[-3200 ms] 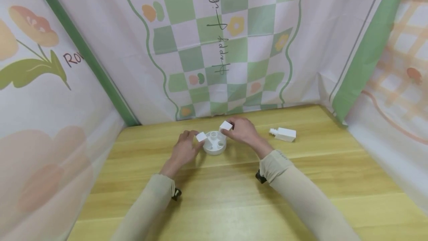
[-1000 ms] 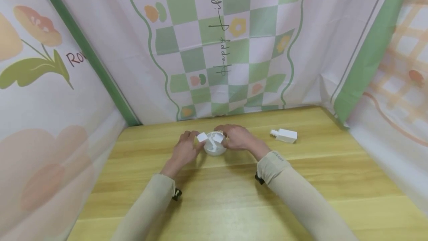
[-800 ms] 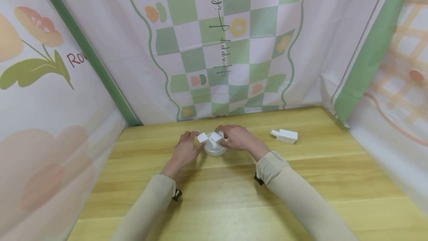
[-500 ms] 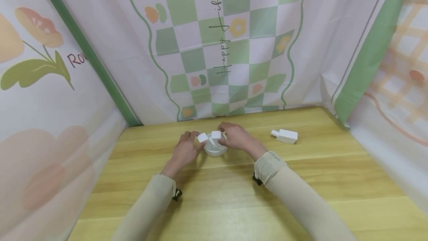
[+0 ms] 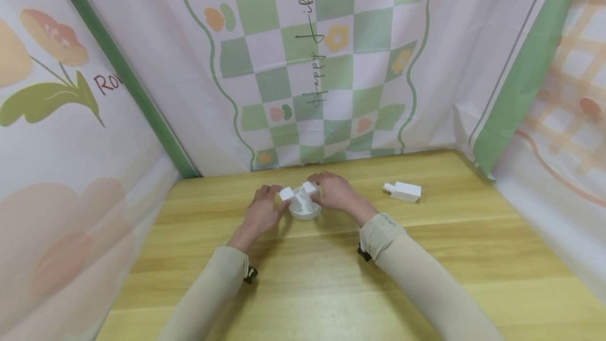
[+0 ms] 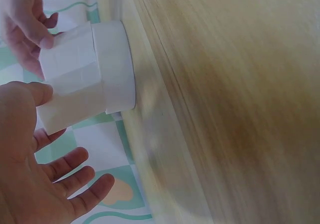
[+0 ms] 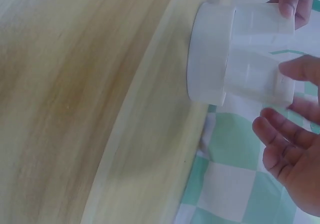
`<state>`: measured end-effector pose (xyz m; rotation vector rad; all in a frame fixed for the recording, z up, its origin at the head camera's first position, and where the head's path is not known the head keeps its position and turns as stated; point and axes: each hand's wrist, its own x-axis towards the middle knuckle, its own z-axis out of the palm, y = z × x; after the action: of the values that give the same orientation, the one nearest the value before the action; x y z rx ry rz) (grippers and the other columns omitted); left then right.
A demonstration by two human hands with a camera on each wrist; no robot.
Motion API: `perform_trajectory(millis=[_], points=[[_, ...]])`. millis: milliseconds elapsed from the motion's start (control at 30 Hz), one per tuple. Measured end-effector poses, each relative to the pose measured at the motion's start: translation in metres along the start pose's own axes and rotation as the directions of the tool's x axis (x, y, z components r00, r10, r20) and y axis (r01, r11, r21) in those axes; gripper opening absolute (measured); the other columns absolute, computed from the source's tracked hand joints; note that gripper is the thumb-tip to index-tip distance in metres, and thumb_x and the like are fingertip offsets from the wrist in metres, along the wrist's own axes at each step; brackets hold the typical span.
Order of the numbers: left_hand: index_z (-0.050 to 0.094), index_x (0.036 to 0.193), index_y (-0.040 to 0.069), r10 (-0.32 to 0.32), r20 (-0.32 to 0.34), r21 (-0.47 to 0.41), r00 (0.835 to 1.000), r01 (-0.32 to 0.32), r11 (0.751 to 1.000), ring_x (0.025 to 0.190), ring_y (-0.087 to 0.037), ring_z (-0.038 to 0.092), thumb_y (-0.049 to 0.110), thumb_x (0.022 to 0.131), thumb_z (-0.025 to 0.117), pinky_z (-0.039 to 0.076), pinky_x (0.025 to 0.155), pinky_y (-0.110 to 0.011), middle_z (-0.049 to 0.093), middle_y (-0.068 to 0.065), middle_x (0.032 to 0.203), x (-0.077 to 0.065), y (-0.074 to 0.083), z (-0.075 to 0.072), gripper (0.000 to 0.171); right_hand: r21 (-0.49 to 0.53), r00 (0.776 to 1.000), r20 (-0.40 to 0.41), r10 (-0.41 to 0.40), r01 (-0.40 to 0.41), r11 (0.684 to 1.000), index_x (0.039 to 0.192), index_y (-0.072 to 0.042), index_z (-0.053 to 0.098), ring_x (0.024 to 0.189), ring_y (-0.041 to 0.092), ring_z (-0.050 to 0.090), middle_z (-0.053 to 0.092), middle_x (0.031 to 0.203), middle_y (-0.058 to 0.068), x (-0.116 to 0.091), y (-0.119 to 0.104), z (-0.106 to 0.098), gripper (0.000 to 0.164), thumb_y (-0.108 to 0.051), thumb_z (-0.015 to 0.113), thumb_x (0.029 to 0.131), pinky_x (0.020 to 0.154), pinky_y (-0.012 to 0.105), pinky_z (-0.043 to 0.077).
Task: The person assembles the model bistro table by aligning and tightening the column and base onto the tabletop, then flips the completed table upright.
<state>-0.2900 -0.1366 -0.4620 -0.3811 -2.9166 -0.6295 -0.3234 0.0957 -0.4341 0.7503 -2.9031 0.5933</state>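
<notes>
A round white holder (image 5: 305, 216) with a raised rim stands on the table, and two white square-sided blocks rise out of it. My left hand (image 5: 262, 213) pinches the left block (image 5: 286, 194) near its top between thumb and index finger; its other fingers are spread in the left wrist view. At the right block (image 5: 309, 187), my right hand (image 5: 335, 191) grips the upper end with thumb and fingertips. In the right wrist view this block (image 7: 252, 76) reaches down to the holder (image 7: 210, 54). The lower ends of both blocks are hidden inside the rim.
A third white square block (image 5: 404, 192) with a narrow ridged neck lies on its side on the wooden table (image 5: 312, 288), right of the holder. Behind the table hangs a green checked cloth (image 5: 314, 67); printed cloths also bound both sides.
My right hand has brought its block left and down from above the holder's right side into the holder. Over the last second the block's top has turned and shifted slightly. The left hand stays put.
</notes>
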Motion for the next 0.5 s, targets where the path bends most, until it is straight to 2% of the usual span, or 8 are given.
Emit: perform_trajectory(millis=[100,200,300,400,500], points=[[0.050,0.138,0.017,-0.004,0.004,0.004,1.000,0.004,1.000,0.116,-0.033,0.055,0.051,0.100,0.053,0.057,0.086,-0.050,0.054,-0.015,0.131,0.0005,0.0009,-0.0013,0.051,0.038,0.998,-0.026,0.053,-0.052,0.998,0.127,-0.006,0.062,0.105,0.031,0.066,0.070,0.116,0.013,0.0017,0.0010,0.0003,0.048,-0.030,0.072,0.087,0.095,0.046,0.054],[0.050,0.138,0.017,-0.010,0.014,0.007,1.000,0.010,1.000,0.116,-0.032,0.055,0.051,0.100,0.053,0.057,0.086,-0.050,0.054,-0.015,0.130,0.0008,0.0010,-0.0010,0.051,0.016,0.997,-0.027,0.076,-0.076,0.997,0.128,-0.010,0.060,0.102,0.030,0.068,0.071,0.114,0.011,0.0004,0.0027,0.0008,0.052,-0.039,0.074,0.087,0.089,0.045,0.056],[0.050,0.138,0.017,-0.015,0.017,0.008,1.000,0.015,1.000,0.115,-0.032,0.055,0.051,0.100,0.053,0.057,0.086,-0.049,0.054,-0.015,0.130,0.0008,0.0010,-0.0004,0.051,-0.044,0.999,0.002,0.041,-0.041,0.998,0.132,-0.014,0.059,0.105,0.032,0.068,0.070,0.120,0.012,-0.0031,0.0042,-0.0010,0.057,-0.043,0.073,0.086,0.088,0.048,0.056],[0.050,0.137,0.017,-0.023,0.012,0.006,1.000,0.023,1.000,0.115,-0.032,0.055,0.051,0.100,0.053,0.057,0.086,-0.049,0.054,-0.015,0.130,0.0000,0.0017,-0.0007,0.051,-0.074,0.999,0.031,-0.010,0.012,0.997,0.132,-0.012,0.061,0.108,0.033,0.067,0.069,0.123,0.013,-0.0058,0.0049,-0.0053,0.054,-0.036,0.071,0.084,0.091,0.049,0.055],[0.050,0.137,0.017,-0.033,0.011,0.006,0.999,0.033,0.999,0.116,-0.032,0.055,0.051,0.100,0.053,0.057,0.087,-0.049,0.054,-0.014,0.131,-0.0009,0.0023,-0.0006,0.051,-0.071,0.999,0.033,-0.016,0.019,0.997,0.126,-0.010,0.064,0.105,0.032,0.067,0.071,0.118,0.013,-0.0068,0.0055,-0.0086,0.048,-0.031,0.070,0.083,0.090,0.048,0.055]])
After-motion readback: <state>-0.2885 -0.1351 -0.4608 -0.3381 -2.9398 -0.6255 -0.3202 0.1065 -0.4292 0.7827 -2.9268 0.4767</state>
